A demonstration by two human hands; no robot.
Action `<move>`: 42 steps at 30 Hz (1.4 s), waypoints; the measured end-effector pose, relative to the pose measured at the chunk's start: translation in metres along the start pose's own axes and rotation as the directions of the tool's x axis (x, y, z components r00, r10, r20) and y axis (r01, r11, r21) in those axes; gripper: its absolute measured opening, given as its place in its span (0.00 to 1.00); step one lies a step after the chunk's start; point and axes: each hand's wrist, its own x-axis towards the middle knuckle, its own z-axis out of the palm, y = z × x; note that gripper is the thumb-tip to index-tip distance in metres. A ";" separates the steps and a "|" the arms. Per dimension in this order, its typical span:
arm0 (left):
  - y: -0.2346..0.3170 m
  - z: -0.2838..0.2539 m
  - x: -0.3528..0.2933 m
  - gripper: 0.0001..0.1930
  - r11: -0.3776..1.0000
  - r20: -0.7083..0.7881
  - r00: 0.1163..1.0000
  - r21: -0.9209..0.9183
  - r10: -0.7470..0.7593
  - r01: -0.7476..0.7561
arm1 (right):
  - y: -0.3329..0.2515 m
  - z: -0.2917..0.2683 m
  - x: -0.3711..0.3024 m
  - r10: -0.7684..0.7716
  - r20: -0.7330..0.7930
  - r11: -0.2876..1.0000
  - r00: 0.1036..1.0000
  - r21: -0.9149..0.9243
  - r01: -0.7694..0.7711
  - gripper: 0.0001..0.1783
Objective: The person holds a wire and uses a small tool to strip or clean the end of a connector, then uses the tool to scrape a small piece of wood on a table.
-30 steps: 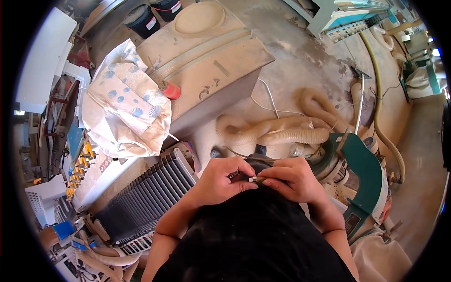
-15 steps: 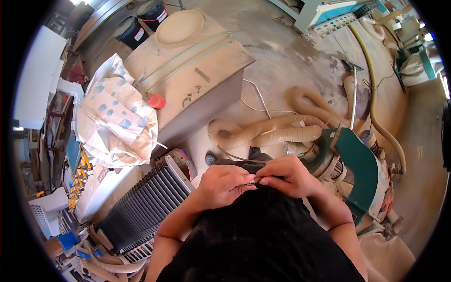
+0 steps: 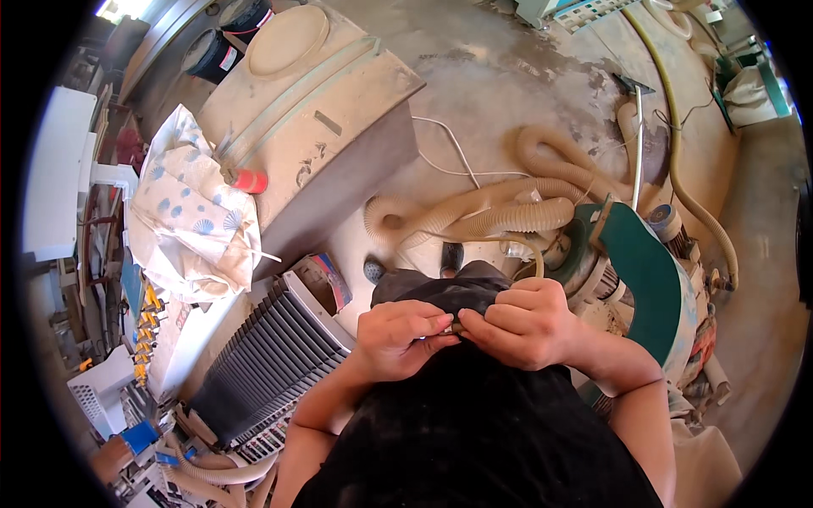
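Note:
In front of my black shirt both hands meet, fingertips almost touching. My left hand [image 3: 395, 337] is closed in a pinch on something small with a pale glint; the fingers hide most of it. My right hand [image 3: 527, 323] is closed, thumb and forefinger pinching what looks like the end of a thin beige hose [image 3: 535, 251]. That hose loops up beyond the right hand and drops behind its knuckles. A short brownish bit shows between the two sets of fingertips.
A dusty box-shaped cabinet [image 3: 339, 161] stands ahead, with a red cylinder [image 3: 251, 181] and a shell-print cloth [image 3: 190, 222] at its left. Ribbed hoses [image 3: 474, 218] coil on the floor. A green-housed machine [image 3: 648, 271] is at right, a black ribbed unit [image 3: 254, 364] at left.
My right hand has turned, with its knuckles now higher. The thin hose, which stretched leftward above the hands, now arcs up and to the right. The view has shifted slightly.

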 end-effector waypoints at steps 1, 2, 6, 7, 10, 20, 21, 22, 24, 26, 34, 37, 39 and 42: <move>0.001 0.001 0.003 0.16 0.998 0.000 1.000 0.056 0.019 -0.019 | 0.003 -0.001 0.000 -0.010 -0.001 1.000 1.000 0.003 0.010 0.15; 0.002 0.002 0.006 0.17 0.993 0.001 0.999 0.112 0.042 -0.042 | 0.007 -0.002 0.000 -0.022 -0.002 1.000 1.000 0.003 0.022 0.15; 0.006 0.006 0.008 0.18 0.965 0.047 0.979 0.164 0.199 -0.204 | 0.011 -0.001 -0.002 0.148 0.039 0.920 0.988 0.362 -0.152 0.10; 0.011 0.005 0.007 0.17 0.946 0.085 0.967 0.207 0.238 -0.251 | 0.012 -0.005 -0.001 0.184 0.144 0.852 0.972 0.471 -0.231 0.07; 0.016 0.005 -0.006 0.19 0.923 0.154 0.959 0.270 0.239 -0.274 | 0.008 -0.004 -0.007 0.203 0.263 0.740 0.943 0.589 -0.323 0.06; 0.011 0.019 -0.002 0.18 0.978 0.026 0.988 0.140 0.154 -0.157 | -0.001 -0.008 -0.014 0.033 -0.002 0.970 0.999 0.243 -0.032 0.07; 0.010 0.020 0.001 0.18 0.980 0.040 0.991 0.148 0.127 -0.132 | 0.002 -0.012 -0.015 0.012 -0.025 0.979 1.000 0.205 -0.007 0.07; 0.011 0.021 0.003 0.18 0.994 0.047 0.997 0.086 0.059 -0.062 | 0.004 -0.013 -0.015 -0.026 -0.028 0.986 0.999 0.164 0.031 0.07; 0.008 0.020 0.009 0.17 0.998 0.043 0.998 0.033 -0.053 0.052 | 0.011 -0.012 -0.015 -0.080 -0.043 0.994 0.996 0.076 0.083 0.08; 0.003 0.021 0.011 0.16 0.995 0.023 0.995 -0.002 -0.098 0.098 | 0.023 -0.001 -0.018 -0.022 -0.018 0.972 1.000 0.233 0.025 0.10; 0.009 0.020 -0.017 0.12 0.974 0.046 0.994 0.211 -0.098 0.087 | 0.018 0.028 -0.022 0.311 0.438 0.425 0.843 0.729 -0.536 0.05; 0.017 0.012 -0.032 0.11 0.956 0.075 0.990 0.277 -0.121 0.096 | 0.009 0.035 -0.013 0.305 0.688 0.141 0.659 0.651 -0.746 0.07; 0.024 0.004 -0.041 0.10 0.945 0.056 0.990 0.309 -0.127 0.104 | 0.005 0.040 -0.002 0.244 0.746 0.105 0.620 0.615 -0.782 0.08; 0.039 -0.005 -0.063 0.11 0.889 0.069 0.961 0.402 -0.269 0.220 | -0.006 0.046 0.016 0.117 0.823 0.108 0.555 0.545 -0.831 0.09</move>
